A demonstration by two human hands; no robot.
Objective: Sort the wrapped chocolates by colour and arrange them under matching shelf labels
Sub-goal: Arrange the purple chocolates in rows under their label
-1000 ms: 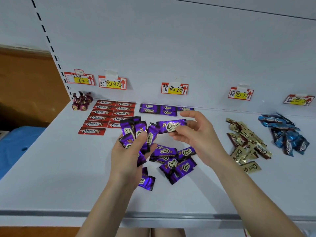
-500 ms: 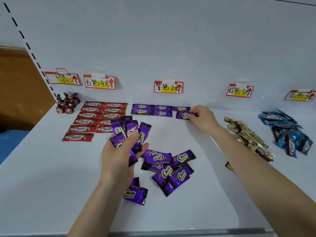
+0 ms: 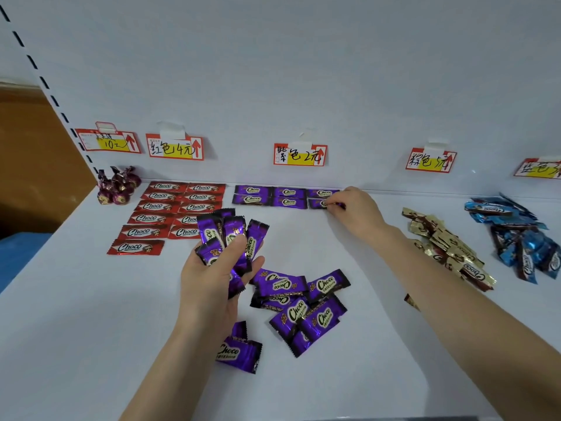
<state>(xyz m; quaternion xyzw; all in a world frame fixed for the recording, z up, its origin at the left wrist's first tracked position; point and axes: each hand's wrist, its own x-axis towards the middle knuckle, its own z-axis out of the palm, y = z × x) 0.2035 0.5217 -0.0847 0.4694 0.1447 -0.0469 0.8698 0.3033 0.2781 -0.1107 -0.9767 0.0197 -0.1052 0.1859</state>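
- While a lone purple chocolate (image 3: 238, 354) lies nearest to the person on the white shelf (image 3: 76, 344), just beside the left forearm, a loose purple pile (image 3: 300, 305) lies a little farther, between the two arms, and its pieces point in many directions.
- Beyond the pile, the left hand (image 3: 212, 275) hangs over the shelf with the palm up. Its thumb (image 3: 239, 243) and fingers are curled round a purple bundle (image 3: 227, 235), whose pieces stand like a fan with their long axes pointing away from the person.
- Farther back, the right hand (image 3: 358, 208) is stretched out to the rear of the shelf. Its fingertips (image 3: 334, 206) are curled together and seem to pinch the right end of the end piece (image 3: 317, 203).
- This end piece lies flat, its long axis running left to right, and it closes the front one of the two purple rows (image 3: 273, 196).
- Probably the next piece comes from the bundle, which lies to the left of the right fingers and nearer to the person. Its pieces lie across the direction of the rows, so each one likely needs a quarter turn. The right hand is the free one for this once its fingers let go.
- Farthest, on the back panel, the purple label (image 3: 300, 154) hangs directly above the rows.
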